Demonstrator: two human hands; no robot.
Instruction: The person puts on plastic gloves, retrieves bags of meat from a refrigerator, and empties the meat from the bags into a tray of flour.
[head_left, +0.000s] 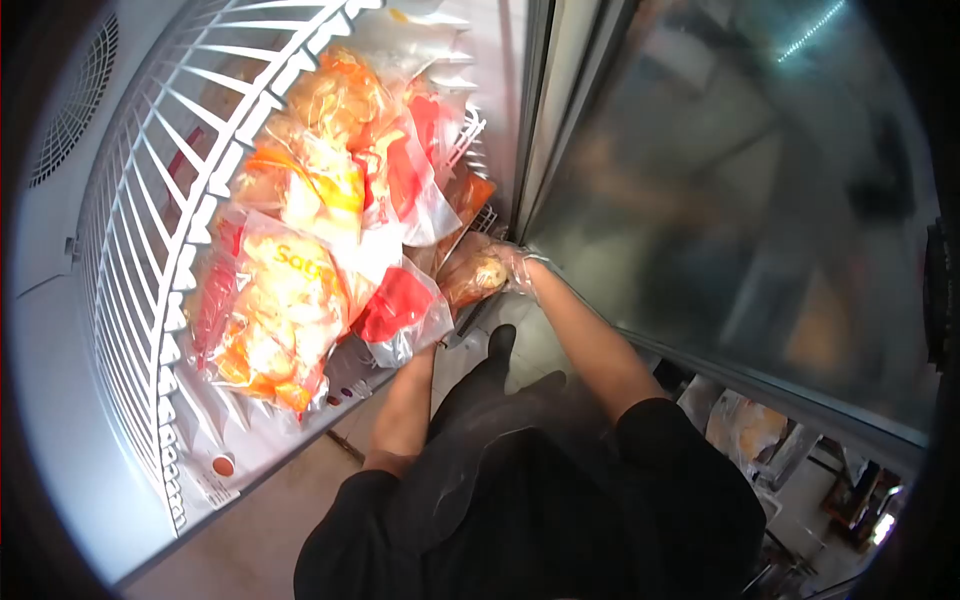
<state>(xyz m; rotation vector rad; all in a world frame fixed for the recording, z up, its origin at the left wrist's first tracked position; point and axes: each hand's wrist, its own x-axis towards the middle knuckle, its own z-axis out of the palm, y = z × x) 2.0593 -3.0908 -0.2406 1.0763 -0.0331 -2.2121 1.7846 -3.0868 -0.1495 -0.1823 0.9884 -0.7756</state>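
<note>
Well, I'm holding both arms out toward the bagged food [285, 315], which is lying in a heap just right of a white wire rack [160, 300]. My right hand [508, 265], covered in clear plastic, is resting at the heap's right side, right beside a brownish-orange item [462, 285]; glare is blurring the fingers, so I'm not able to tell whether that grip is clenched. My left hand is hiding behind a red-and-clear bag [400, 305] on the heap's near side, with only the left forearm [403, 410] showing below, so its grip is going unseen too. Far right, a glassy door panel [720, 200] is standing beside me.
</note>
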